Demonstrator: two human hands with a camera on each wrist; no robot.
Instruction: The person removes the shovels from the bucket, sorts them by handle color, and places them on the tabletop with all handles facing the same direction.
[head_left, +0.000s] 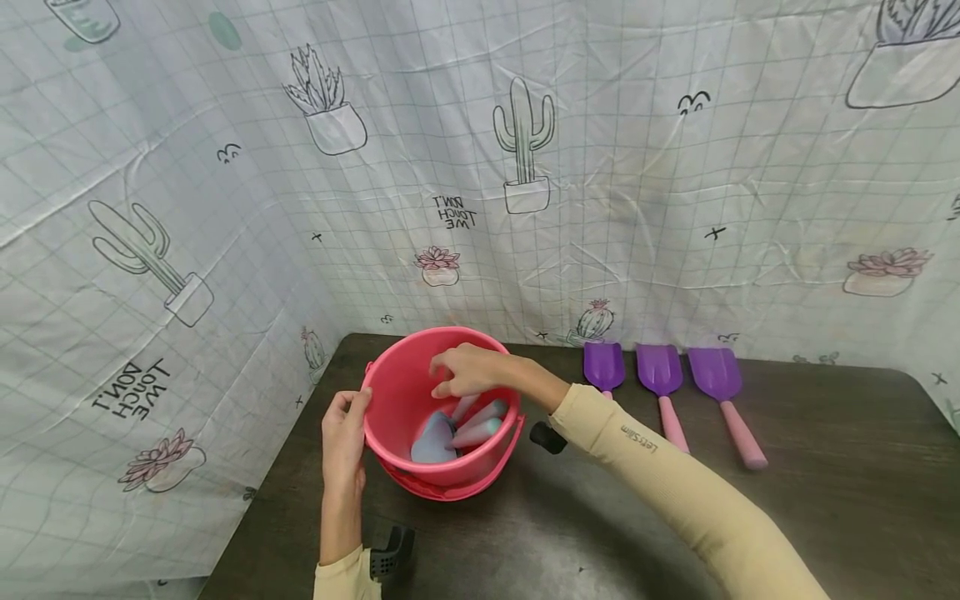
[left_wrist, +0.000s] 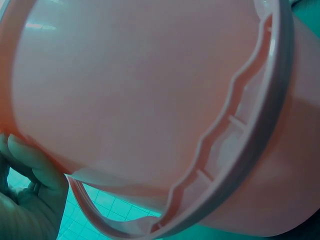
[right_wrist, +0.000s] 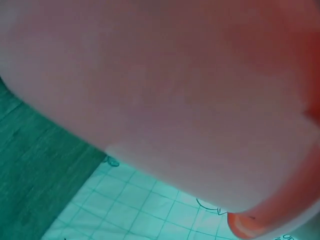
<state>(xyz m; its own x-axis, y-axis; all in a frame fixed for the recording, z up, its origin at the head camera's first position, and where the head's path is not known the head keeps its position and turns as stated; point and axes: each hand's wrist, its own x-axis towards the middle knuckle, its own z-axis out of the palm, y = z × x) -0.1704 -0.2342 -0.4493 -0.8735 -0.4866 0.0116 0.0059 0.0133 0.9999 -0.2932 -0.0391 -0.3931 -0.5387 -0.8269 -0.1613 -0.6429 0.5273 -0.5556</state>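
A pink bucket (head_left: 442, 479) stands on the dark table, its handle hanging down at the front. My left hand (head_left: 345, 433) grips the bucket's left rim, the thumb at the edge. In the left wrist view, the left hand (left_wrist: 35, 185) shows beside the bucket's wall (left_wrist: 125, 90). Over the mouth of the bucket is my right hand (head_left: 472, 369), fingers spread and loosely bent, with nothing visible between them. Several small shovels lie inside, including a blue-grey blade (head_left: 433, 440) and a pale handle with a teal end (head_left: 478, 432). The bucket's wall (right_wrist: 150, 100) fills most of the right wrist view.
Three purple shovels with pink handles lie in a row at the right: a left one (head_left: 603, 365), a middle one (head_left: 660, 371) and a right one (head_left: 716, 375). The right forearm passes over part of them. A patterned curtain (head_left: 622, 167) hangs behind the table (head_left: 847, 467).
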